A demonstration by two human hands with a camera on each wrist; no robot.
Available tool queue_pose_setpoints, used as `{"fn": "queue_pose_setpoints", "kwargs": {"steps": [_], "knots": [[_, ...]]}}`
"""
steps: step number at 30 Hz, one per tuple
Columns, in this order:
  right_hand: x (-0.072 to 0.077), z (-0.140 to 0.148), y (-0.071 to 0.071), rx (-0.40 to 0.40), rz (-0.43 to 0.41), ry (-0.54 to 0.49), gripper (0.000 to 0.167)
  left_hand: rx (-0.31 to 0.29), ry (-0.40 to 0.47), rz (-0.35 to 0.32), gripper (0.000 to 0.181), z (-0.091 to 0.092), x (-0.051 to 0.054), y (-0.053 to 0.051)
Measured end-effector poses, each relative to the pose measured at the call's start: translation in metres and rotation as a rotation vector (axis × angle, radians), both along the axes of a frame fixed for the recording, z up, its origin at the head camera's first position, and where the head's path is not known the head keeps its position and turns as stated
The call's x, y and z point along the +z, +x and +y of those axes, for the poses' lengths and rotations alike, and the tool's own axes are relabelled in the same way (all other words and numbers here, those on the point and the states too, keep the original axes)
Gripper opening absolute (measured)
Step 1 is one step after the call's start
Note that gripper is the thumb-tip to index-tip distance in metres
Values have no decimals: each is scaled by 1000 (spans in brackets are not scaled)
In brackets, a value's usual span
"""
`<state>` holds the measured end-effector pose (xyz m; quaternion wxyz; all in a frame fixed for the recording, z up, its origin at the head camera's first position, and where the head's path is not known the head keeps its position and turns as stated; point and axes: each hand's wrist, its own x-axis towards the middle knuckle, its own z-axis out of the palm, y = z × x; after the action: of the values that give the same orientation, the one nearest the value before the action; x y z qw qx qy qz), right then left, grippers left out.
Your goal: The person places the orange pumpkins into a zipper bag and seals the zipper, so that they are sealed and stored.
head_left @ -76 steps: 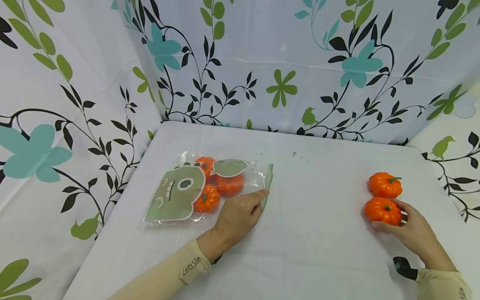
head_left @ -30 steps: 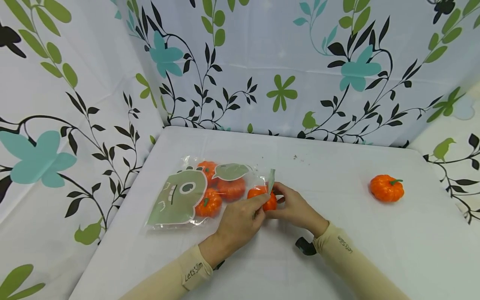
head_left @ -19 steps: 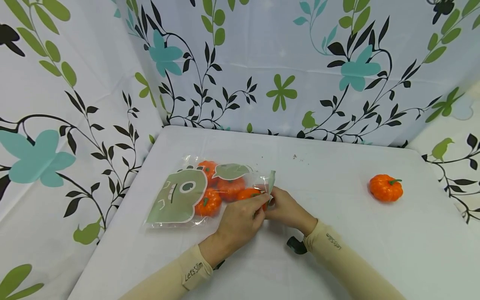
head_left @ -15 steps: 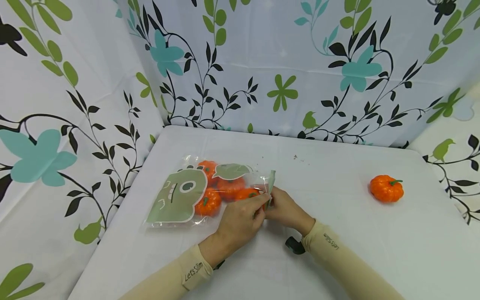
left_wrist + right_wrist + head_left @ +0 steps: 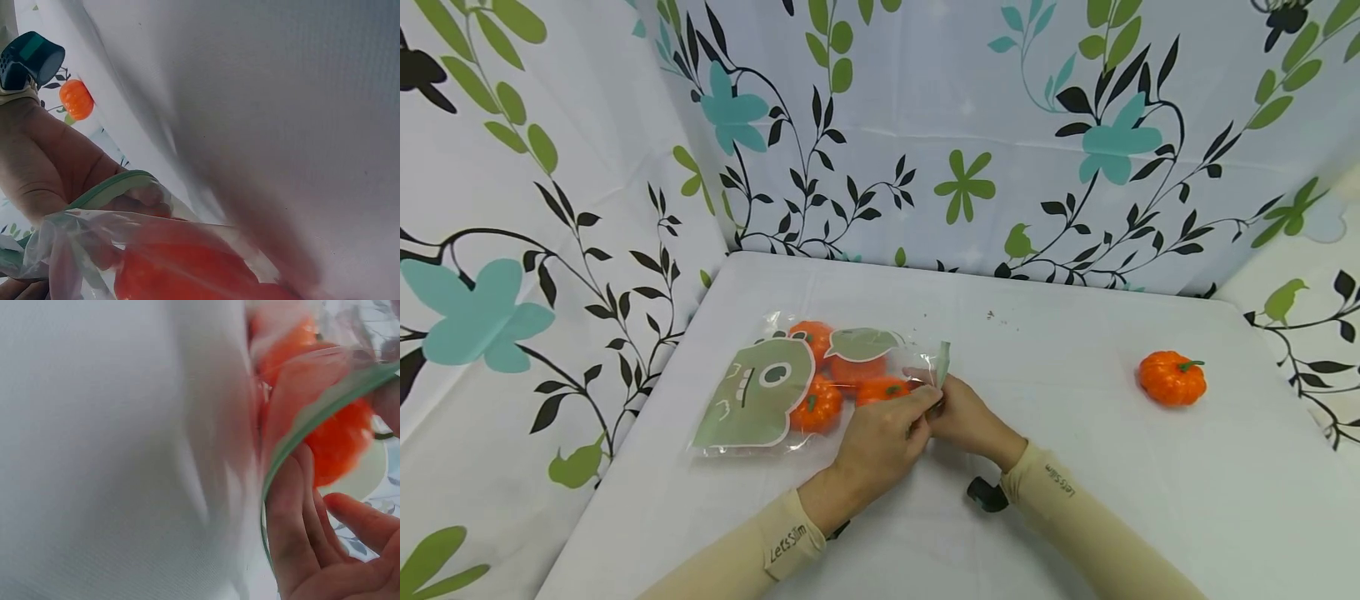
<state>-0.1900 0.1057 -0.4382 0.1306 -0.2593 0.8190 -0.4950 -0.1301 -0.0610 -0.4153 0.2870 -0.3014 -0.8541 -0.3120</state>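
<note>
A clear zip bag with a green cartoon print lies on the table, several small orange pumpkins inside it. My left hand pinches the bag's green-edged mouth at its right end. Through that mouth reaches my right hand, fingers inside the bag. In the right wrist view its fingers are extended, the thumb apart, and a pumpkin sits just beyond the fingertips. From the left wrist, another orange pumpkin shows blurred through the plastic.
One loose orange pumpkin with a green stem lies on the right of the white-covered table. A patterned curtain hangs behind the table and along its sides.
My right hand took a pumpkin from the right side, carried it left and put it through the bag's mouth. Since then that pumpkin has slid further left inside. My left hand kept its pinch.
</note>
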Motion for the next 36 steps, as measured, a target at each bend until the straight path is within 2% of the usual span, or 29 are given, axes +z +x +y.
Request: {"fn": "queue_pose_setpoints", "kwargs": {"steps": [5,16,25,30,36], "knots": [[1,4,2,44,-122,-59,54,16,-12,18,35,2,0,0],[-2,5,4,188,-166,-101,45,20,-14,-7,36,3,-2,1],[5,19,4,146,-156,-102,38,43,-11,43,35,3,-3,1],[6,29,5,130,-184,-117,40,34,-15,38,34,3,-3,0],[2,29,5,153,-187,-139,36,29,-20,12,34,5,-3,1]]}}
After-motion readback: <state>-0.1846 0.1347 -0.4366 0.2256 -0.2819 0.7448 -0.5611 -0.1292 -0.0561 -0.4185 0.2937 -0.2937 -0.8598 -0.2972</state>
